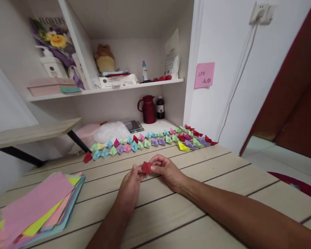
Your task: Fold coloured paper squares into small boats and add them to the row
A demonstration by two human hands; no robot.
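Between my two hands, just above the middle of the wooden table [186, 221], is a small red folded paper [146, 167]. My left hand [131, 185] pinches its left side with thumb and fingers. At its right edge, the thumb and curled fingers of my right hand [168, 173] grip it too. Behind my hands stand rows of small folded paper boats [134, 146] in many colours. A yellow paper boat [183, 146] sits nearest to my right hand, and a red one [87, 157] marks the left end of the front row.
A stack of coloured paper sheets [38, 204] lies at the table's left. Behind the boats are a dark red jug [148, 110], a black bottle [160, 108] and a white plastic bag [111, 131]. A raised wooden shelf [36, 133] with black legs stands at left.
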